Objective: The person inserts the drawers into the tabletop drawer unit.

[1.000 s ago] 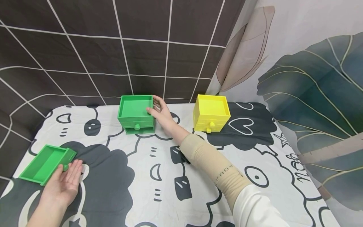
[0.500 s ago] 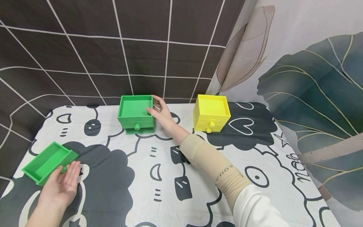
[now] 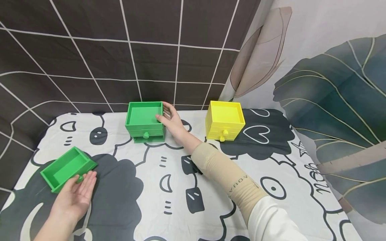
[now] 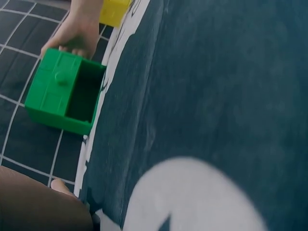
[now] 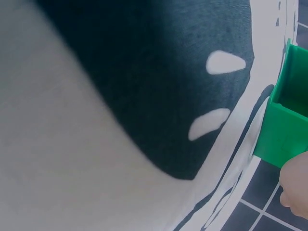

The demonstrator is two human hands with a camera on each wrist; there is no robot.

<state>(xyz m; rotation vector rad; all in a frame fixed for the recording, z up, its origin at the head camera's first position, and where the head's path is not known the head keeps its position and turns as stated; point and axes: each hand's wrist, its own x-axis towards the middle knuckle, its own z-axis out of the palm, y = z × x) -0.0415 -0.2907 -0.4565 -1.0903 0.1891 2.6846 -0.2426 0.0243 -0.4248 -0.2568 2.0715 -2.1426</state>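
My left hand (image 3: 72,199) pinches the small round knob of a loose green drawer (image 3: 67,167) between thumb and fingers. The drawer is tilted, its hollow inside facing up, at the left of the head view. Farther back, my right hand (image 3: 173,122) holds the right side of a green mini drawer cabinet (image 3: 144,115), thumb over its top rim. One knobbed drawer front shows on that cabinet, with an open slot beneath it. In the left wrist view the slot of the green cabinet (image 4: 53,89) looks dark inside; the loose drawer is out of that view.
A yellow mini drawer cabinet (image 3: 225,119) with two knobs stands to the right of the green one. A black-and-white patterned cloth (image 3: 156,214) covers the table. Behind rises a dark gridded curtain (image 3: 156,60); a leaf-print curtain (image 3: 331,100) hangs at the right.
My left hand has carried the green drawer to the right and slightly up in the head view, turning it toward the cabinet. The right hand and both cabinets have stayed in place.
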